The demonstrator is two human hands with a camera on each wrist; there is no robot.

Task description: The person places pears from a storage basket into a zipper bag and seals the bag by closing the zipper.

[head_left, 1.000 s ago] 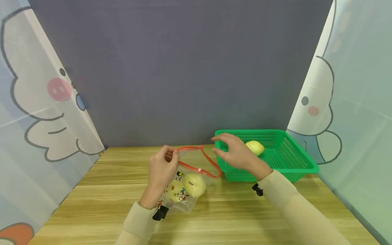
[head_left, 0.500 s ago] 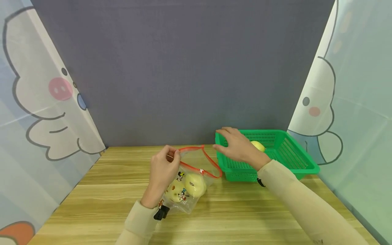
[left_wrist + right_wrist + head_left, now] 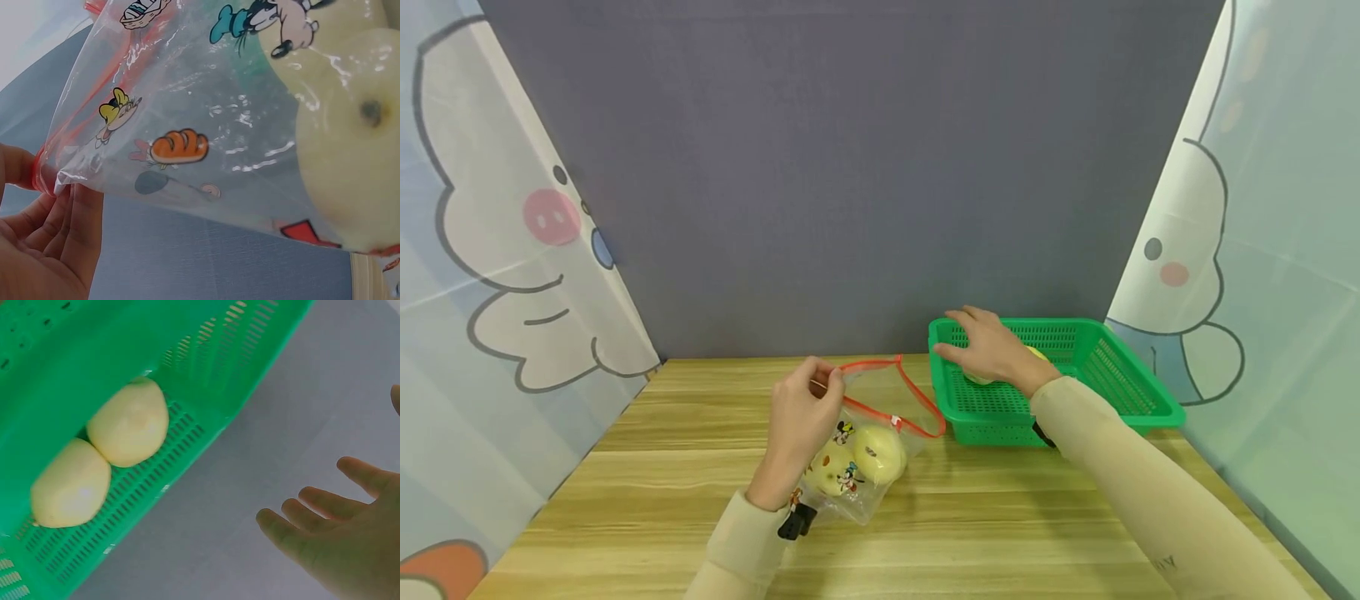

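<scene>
My left hand (image 3: 805, 412) pinches the red-edged rim of a clear zip bag (image 3: 859, 505) printed with cartoon figures. The bag's mouth gapes toward the basket, with a slider on its red strip (image 3: 921, 398). Pale yellow round fruits (image 3: 880, 454) lie inside it; one fruit (image 3: 350, 144) shows a dark stem end in the left wrist view. Over the left part of a green basket (image 3: 1120, 371), my right hand (image 3: 988, 346) is spread and holds nothing. Two pale yellow fruits (image 3: 128, 422) sit side by side in the basket, partly hidden by that hand in the head view.
The basket stands at the back right of the wood-grain table (image 3: 647, 483), just right of the bag. A dark grey cloth (image 3: 850, 183) rises behind the table. Curtains with cartoon animals (image 3: 1262, 250) hang on both sides.
My right hand has moved right and a little farther back, from the basket's left rim to over its inside, covering more of the fruit. The left hand and bag stay almost still.
</scene>
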